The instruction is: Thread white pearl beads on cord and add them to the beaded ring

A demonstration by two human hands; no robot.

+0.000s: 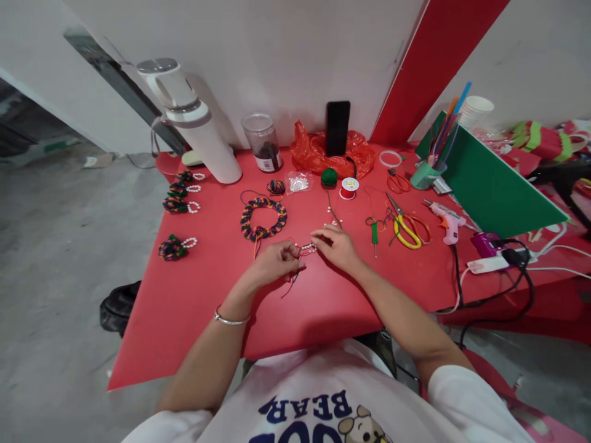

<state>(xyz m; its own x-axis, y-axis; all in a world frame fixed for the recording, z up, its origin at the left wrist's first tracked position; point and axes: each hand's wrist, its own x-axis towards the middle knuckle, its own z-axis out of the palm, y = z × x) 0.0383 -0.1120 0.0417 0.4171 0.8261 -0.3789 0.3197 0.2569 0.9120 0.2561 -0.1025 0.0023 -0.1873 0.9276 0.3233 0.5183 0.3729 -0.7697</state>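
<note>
A short row of small white beads on thread spans left hand to right hand, ends loose.

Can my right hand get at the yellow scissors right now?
Probably yes: only low things, like the green tool, lie between your right hand and the yellow scissors, though that hand holds the beaded thread.
</note>
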